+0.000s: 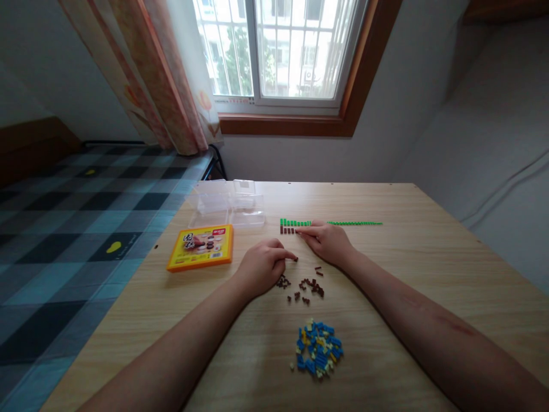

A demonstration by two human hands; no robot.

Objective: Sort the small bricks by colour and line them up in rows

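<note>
A long row of small green bricks [343, 222] lies across the wooden table [429, 257]. Just below its left end runs a short row of brown bricks [287, 230]. My right hand [328, 241] rests beside that brown row, fingers pinched together at its right end. My left hand [262, 264] is curled, with its forefinger and thumb pinching a small brown brick [294, 259] on the table. Loose brown bricks [306, 285] lie scattered between and below my hands. A heap of blue and yellow bricks [318, 348] sits nearer to me.
An orange box [201, 247] lies at the left of the table, with a clear plastic case [229, 203] open behind it. A bed with a checked cover [64, 229] stands to the left. A window and a curtain are behind the table.
</note>
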